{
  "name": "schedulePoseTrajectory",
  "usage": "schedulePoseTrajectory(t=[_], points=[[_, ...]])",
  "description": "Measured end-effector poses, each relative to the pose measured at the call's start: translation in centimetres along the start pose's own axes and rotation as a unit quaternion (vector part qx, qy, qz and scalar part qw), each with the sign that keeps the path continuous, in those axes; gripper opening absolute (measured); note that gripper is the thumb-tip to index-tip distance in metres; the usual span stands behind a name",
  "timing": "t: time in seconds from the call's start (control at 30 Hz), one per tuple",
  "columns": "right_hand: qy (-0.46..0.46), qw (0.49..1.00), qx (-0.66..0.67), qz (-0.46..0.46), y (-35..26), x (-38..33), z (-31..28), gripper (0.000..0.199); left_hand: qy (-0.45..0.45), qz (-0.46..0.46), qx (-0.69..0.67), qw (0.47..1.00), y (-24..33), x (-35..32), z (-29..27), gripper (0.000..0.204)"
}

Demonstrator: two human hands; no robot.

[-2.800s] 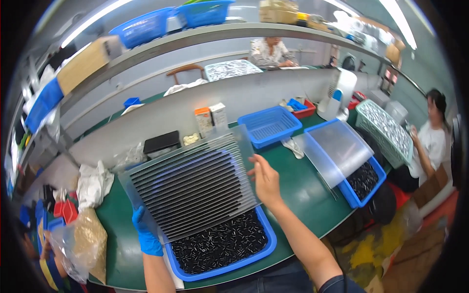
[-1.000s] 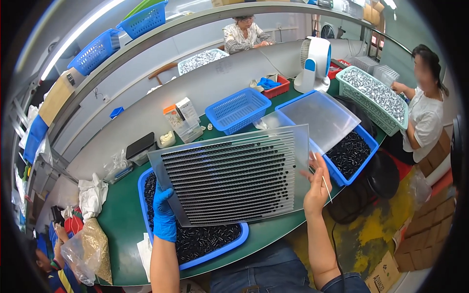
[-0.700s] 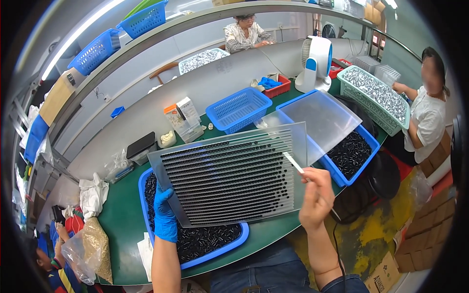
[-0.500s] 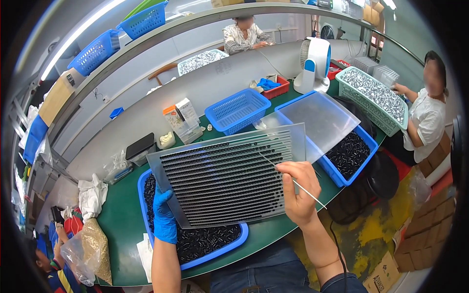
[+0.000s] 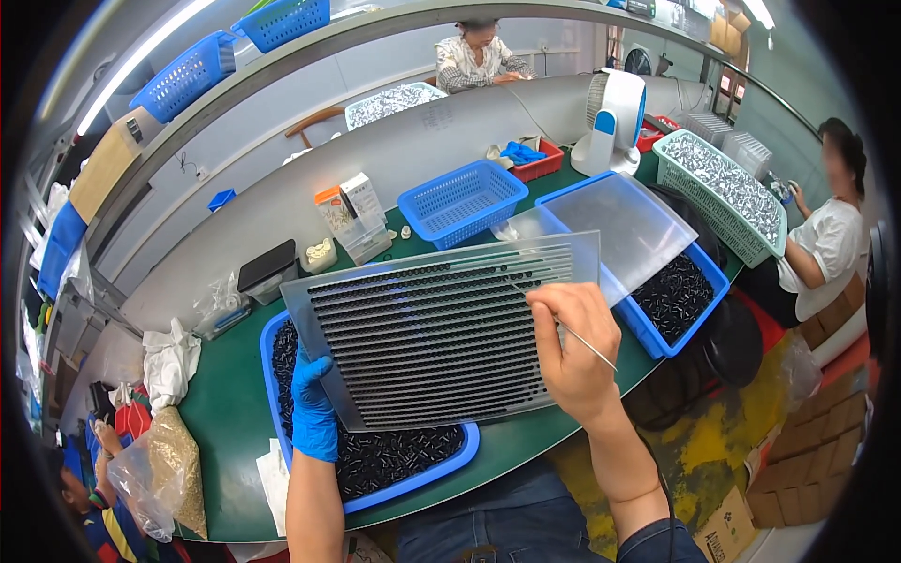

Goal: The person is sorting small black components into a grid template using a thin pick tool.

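Observation:
My left hand (image 5: 313, 405), in a blue glove, grips the lower left edge of a clear slotted tray (image 5: 584, 258). Rows of small black cylindrical parts (image 5: 422, 347) fill most of its slots, while the upper right ends of the rows show bare. The tray is held tilted above a blue tub (image 5: 472, 448) of loose black parts. My bare right hand (image 5: 574, 349) pinches a thin pale rod (image 5: 593, 351). Its tip lies near the upper rows, at the right end of the black parts; whether it touches them I cannot tell.
A blue basket (image 5: 463, 208) and a white fan (image 5: 610, 127) stand at the back of the green table (image 5: 225, 403). To the right, a second blue tub (image 5: 668, 349) holds black parts under a translucent sheet (image 5: 629, 235). One person (image 5: 826, 225) sits beyond a pale green basket (image 5: 727, 211).
My right hand and the rod have shifted slightly right, with the rod now at a different angle. The tray has moved a little and its lower edge sits higher. My left hand keeps its grip.

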State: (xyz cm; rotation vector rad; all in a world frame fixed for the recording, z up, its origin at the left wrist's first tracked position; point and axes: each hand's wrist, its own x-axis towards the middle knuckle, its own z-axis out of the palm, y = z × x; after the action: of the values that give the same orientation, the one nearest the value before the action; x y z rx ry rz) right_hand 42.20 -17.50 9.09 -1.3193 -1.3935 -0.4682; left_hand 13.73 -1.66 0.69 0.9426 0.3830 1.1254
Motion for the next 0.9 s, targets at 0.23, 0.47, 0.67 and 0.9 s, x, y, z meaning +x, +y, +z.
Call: schedulePoseTrajectory(t=[0.23, 0.47, 0.67, 0.9], points=[[-0.073, 0.995, -0.064, -0.025, 1.0, 1.1, 1.1, 0.009, -0.012, -0.007, -0.009, 1.0, -0.4, -0.1, 0.0, 0.084], [0.005, 1.0, 0.017, 0.022, -0.8, 0.6, -2.0, 0.006, -0.001, 0.021, 0.009, 1.0, -0.5, -0.1, -1.0, 0.076], [-0.033, 0.995, 0.084, 0.046, -1.2, -0.7, -1.5, 0.005, 0.001, -0.017, -0.002, 1.0, -0.1, 0.0, -0.1, 0.088], [-0.094, 0.989, 0.114, 0.019, -1.9, -2.4, 0.2, 0.009, 0.013, -0.01, -0.013, 1.0, -0.4, -0.1, -0.5, 0.08]])
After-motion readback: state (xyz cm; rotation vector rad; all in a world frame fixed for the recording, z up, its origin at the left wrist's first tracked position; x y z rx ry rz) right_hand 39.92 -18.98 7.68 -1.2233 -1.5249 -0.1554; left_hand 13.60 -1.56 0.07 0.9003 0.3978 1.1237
